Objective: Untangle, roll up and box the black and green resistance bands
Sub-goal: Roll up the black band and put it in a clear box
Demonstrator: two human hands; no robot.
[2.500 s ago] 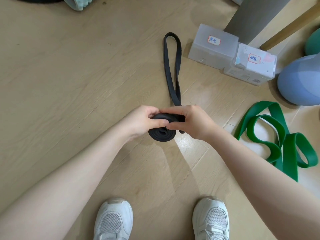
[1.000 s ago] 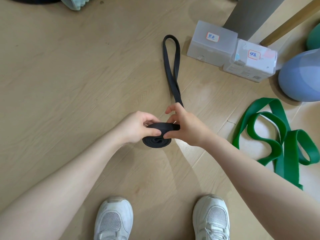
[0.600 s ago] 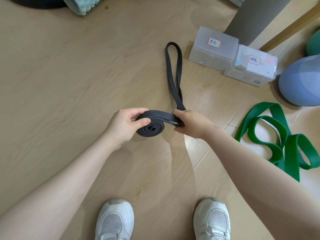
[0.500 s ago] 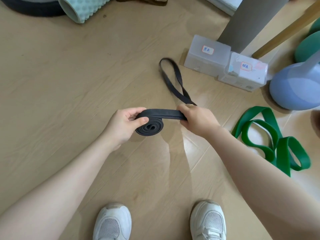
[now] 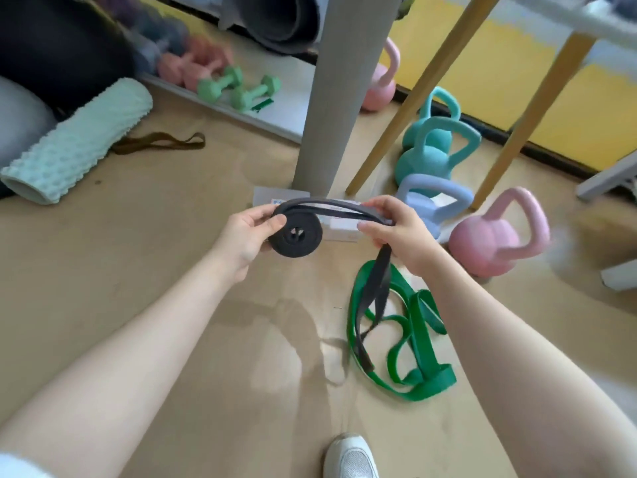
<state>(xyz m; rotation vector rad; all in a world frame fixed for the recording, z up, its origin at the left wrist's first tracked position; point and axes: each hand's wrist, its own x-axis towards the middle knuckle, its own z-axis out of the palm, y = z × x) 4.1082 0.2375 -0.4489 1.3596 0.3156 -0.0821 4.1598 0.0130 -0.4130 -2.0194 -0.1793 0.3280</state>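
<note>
Wooden floor [image 5: 103,270] fills most of the view. A grey upright column [image 5: 331,98] rises from it ahead of you, with two slanted wooden legs [image 5: 420,94] to its right.

Mint foam roller [image 5: 76,143], knobbed, lies on the floor at far left; a brown strap loop [image 5: 162,143] lies just beside its near end.

Kettlebells stand right of the column: pink kettlebell [image 5: 496,236] nearest, lavender kettlebell [image 5: 434,205] partly behind your right hand, teal kettlebells [image 5: 437,146] behind it. Green dumbbells [image 5: 238,88] and pink ones sit on the white ledge at the back; that area is blurred.

Green resistance band [image 5: 417,343] lies loose and looped on the floor below your right hand, not rolled.

Translucent storage box [image 5: 275,198] sits on the floor at the foot of the column, mostly hidden behind the band you hold; label unreadable.

Black resistance band [image 5: 296,236]: partly wound into a flat coil, held up off the floor. Your left hand [image 5: 248,236] grips the coil, thumb across its face, fingers behind. A doubled length runs from the coil's top to your right hand [image 5: 400,229], which pinches it between thumb and fingers. The unrolled tail hangs from that hand and its end loop lies over the green band.

One white shoe [image 5: 351,457] shows at the bottom edge.
</note>
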